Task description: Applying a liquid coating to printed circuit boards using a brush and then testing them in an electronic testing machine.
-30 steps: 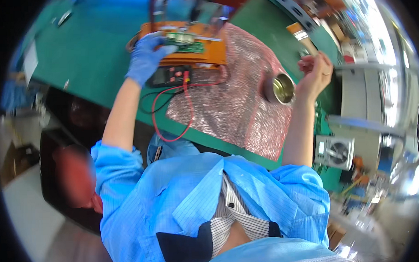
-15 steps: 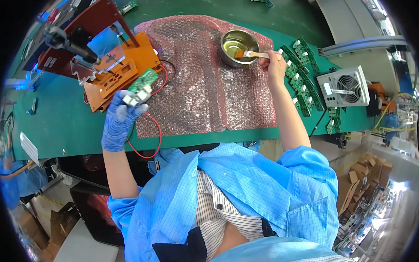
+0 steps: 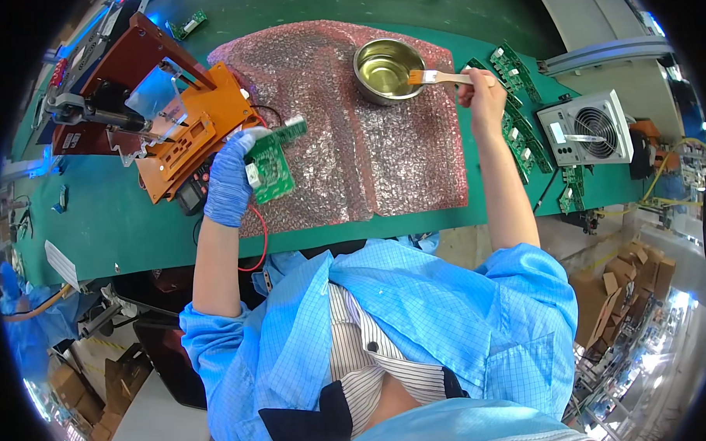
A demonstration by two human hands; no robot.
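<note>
My left hand [image 3: 231, 178], in a blue glove, grips a green circuit board [image 3: 272, 173] by its left edge. White connectors sit on the board, and a narrower green board stands up from its top edge. This board is held above the left part of the bubble wrap [image 3: 327, 159]. Bare, my right hand [image 3: 485, 99] pinches the wooden handle of a flat brush [image 3: 445, 78]. Its orange bristles point left, at the right rim of a metal bowl [image 3: 360, 79] with clear yellowish liquid in it. Whether the bristles touch the rim, I cannot tell.
An orange test fixture [image 3: 228, 96] with a lever clamp stands at the left, a dark handheld meter [image 3: 190, 197] beside it and a red wire [image 3: 262, 235] below. Several circuit boards [image 3: 521, 141] lie right of the wrap, near a white fan unit [image 3: 587, 131].
My left hand has moved right, away from the fixture, and the board is turned to show its flat face. The brush has come up out of the bowl toward its right rim.
</note>
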